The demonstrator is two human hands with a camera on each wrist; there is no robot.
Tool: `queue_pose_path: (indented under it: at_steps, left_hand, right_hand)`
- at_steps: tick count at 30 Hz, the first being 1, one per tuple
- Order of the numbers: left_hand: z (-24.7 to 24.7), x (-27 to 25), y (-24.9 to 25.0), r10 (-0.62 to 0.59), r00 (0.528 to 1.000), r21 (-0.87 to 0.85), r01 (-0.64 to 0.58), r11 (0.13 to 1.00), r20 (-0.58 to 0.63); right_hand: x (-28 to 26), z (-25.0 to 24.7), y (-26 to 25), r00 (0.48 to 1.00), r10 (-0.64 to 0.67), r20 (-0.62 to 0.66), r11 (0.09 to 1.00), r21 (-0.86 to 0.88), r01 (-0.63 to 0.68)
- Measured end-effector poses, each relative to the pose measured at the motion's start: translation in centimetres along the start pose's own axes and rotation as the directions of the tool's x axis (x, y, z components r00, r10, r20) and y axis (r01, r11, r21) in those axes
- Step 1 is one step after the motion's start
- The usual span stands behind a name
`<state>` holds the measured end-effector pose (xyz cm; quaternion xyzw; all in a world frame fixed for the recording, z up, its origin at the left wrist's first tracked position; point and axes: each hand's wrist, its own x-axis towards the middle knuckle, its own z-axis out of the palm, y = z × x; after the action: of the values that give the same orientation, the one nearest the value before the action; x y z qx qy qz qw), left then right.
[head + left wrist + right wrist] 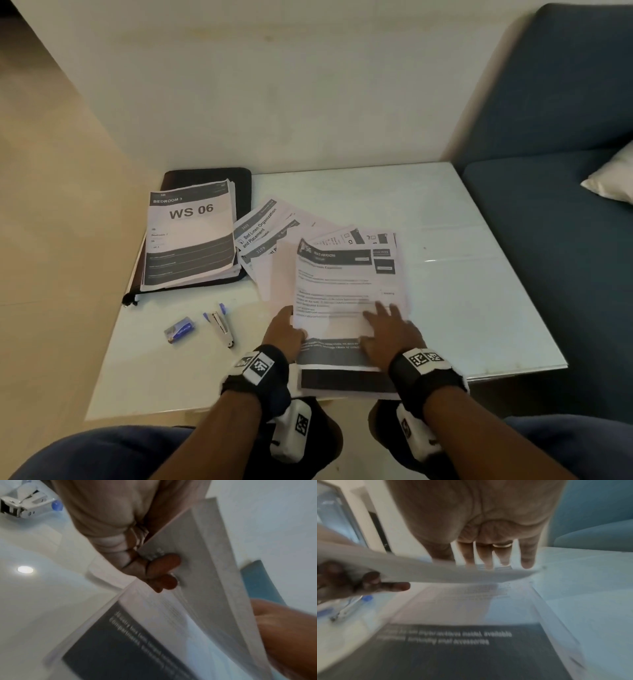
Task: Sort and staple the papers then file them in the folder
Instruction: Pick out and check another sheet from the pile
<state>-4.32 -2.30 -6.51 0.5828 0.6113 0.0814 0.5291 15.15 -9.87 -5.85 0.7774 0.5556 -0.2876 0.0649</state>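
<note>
The person's left hand (286,327) pinched the left edge of the top sheet (337,298) of a pile of papers at the table's six o'clock. In the left wrist view its fingers (163,562) curled under that sheet, which was lifted clear of the page below it (130,635). The right hand (388,329) lay on the same sheet from above, fingers straight and slightly spread; in the right wrist view the fingertips (527,562) reached past the raised edge of the paper (436,569).

The pile overhung the near edge of the white table (479,291). Loose sheets (263,229) fanned out from under it toward eleven o'clock, overlapping one another.

At about ten o'clock lay a black folder (205,176), closed as far as could be told, with a stack of papers (190,236) resting on top of it rather than inside; the top page read "WS 06". Whether anything was inside the folder could not be told.

At eight o'clock, near the left hand, a stapler (221,323) lay on the table, and just beside it, farther left, a small blue staple box (180,330).

A blue sofa (565,137) with a pale cushion (613,181) stood at two o'clock beyond the table.
</note>
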Motion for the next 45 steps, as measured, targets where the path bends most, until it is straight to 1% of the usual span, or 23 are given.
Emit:
queue_pose_path:
  at_steps: [2,4,6,7,8,9,12,15,17,19,21,23,27,30,32,33,35,37,38,40,41,43,45]
  left_hand:
    - [-1.8,-0.7,1.0,0.023,0.999,-0.093,-0.026,0.995,-0.039]
    - [-3.8,-1.5,2.1,0.029,0.998,-0.225,-0.04,0.974,-0.051]
    - [-5.6,-2.7,3.3,0.027,0.999,-0.363,-0.041,0.931,-0.043]
    - [-6.5,-3.4,3.8,0.033,0.999,-0.421,-0.038,0.906,-0.021]
    - [-7.2,-4.3,4.3,0.048,0.999,-0.457,-0.041,0.889,0.005]
    - [-7.9,-5.1,4.5,0.067,0.998,-0.474,-0.049,0.879,0.021]
    - [-9.8,-7.6,4.7,0.13,0.991,-0.521,-0.108,0.847,0.005]
    - [-10.3,-8.6,4.7,0.154,0.987,-0.627,-0.147,0.765,-0.043]
    - [-10.1,-8.7,4.4,0.121,0.987,-0.684,-0.16,0.712,-0.105]
    - [-9.7,-8.6,4.3,0.089,0.985,-0.699,-0.166,0.695,-0.146]
    - [-9.5,-8.7,4.5,0.088,0.986,-0.699,-0.164,0.697,-0.144]
    - [-9.6,-9.0,4.8,0.101,0.985,-0.683,-0.168,0.711,-0.137]
    - [-9.9,-9.1,5.1,0.132,0.987,-0.728,-0.158,0.667,-0.094]
    - [-9.3,-8.8,4.6,0.126,0.992,-0.735,-0.107,0.67,-0.03]
    - [-8.9,-8.3,4.1,0.104,0.993,-0.726,-0.111,0.679,-0.055]
    - [-8.8,-7.9,3.8,0.088,0.99,-0.714,-0.137,0.686,-0.106]
    - [-9.1,-7.1,3.4,0.064,0.97,-0.673,-0.209,0.709,-0.234]
    - [-9.9,-6.3,3.2,0.056,0.937,-0.626,-0.274,0.73,-0.344]
    - [-10.5,-6.0,3.0,0.051,0.919,-0.612,-0.301,0.731,-0.39]
    - [-11.7,-5.3,2.8,0.028,0.892,-0.609,-0.331,0.721,-0.451]
    - [-12.3,-5.0,2.6,0.023,0.879,-0.598,-0.344,0.724,-0.477]
    - [-13.5,-4.6,2.1,0.039,0.853,-0.555,-0.372,0.744,-0.52]
    - [-14.3,-4.3,1.6,0.054,0.823,-0.512,-0.402,0.759,-0.566]
  right_hand:
    - [0.2,-2.1,-0.1,0.984,0.147,-0.096,0.959,0.256,-0.118]
    - [0.6,-4.0,0.0,0.963,0.25,-0.102,0.85,0.5,-0.168]
    - [0.7,-5.9,0.0,0.972,0.223,-0.069,0.671,0.734,-0.102]
    - [0.6,-6.9,-0.2,0.98,0.182,-0.075,0.574,0.818,-0.044]
    - [0.2,-7.8,-0.6,0.986,0.137,-0.095,0.517,0.856,0.011]
    - [-0.3,-8.7,-1.0,0.985,0.084,-0.148,0.518,0.851,0.084]
    - [-1.7,-10.9,-2.3,0.952,-0.078,-0.297,0.67,0.691,0.271]
    - [-3.7,-11.6,-2.9,0.934,-0.184,-0.307,0.697,0.629,0.344]
    - [-4.8,-11.4,-3.1,0.935,-0.208,-0.289,0.705,0.618,0.348]
    - [-5.6,-11.0,-3.4,0.939,-0.211,-0.272,0.651,0.677,0.342]
    - [-5.8,-10.6,-3.9,0.944,-0.199,-0.264,0.635,0.699,0.329]
    - [-5.4,-10.5,-4.2,0.941,-0.146,-0.304,0.645,0.692,0.324]
    - [-4.2,-10.6,-4.5,0.928,-0.035,-0.37,0.544,0.772,0.328]
    - [-4.1,-10.4,-4.9,0.946,-0.037,-0.323,0.479,0.825,0.301]
    - [-4.1,-10.2,-5.4,0.957,-0.076,-0.279,0.423,0.86,0.284]
    - [-3.9,-10.0,-5.4,0.963,-0.071,-0.26,0.401,0.876,0.266]
    - [-2.9,-9.6,-5.1,0.974,0.021,-0.227,0.43,0.881,0.196]
    - [-1.2,-8.4,-3.7,0.966,0.175,-0.188,0.516,0.853,0.073]
    - [-0.3,-7.5,-2.8,0.957,0.228,-0.181,0.611,0.792,0.004]
    - [1.2,-5.4,-1.0,0.94,0.293,-0.177,0.831,0.533,-0.158]
    - [1.8,-4.4,-0.6,0.932,0.318,-0.174,0.879,0.422,-0.222]
    - [2.6,-2.4,0.1,0.907,0.389,-0.163,0.891,0.318,-0.325]
    - [3.0,-1.0,0.2,0.866,0.481,-0.134,0.854,0.297,-0.428]
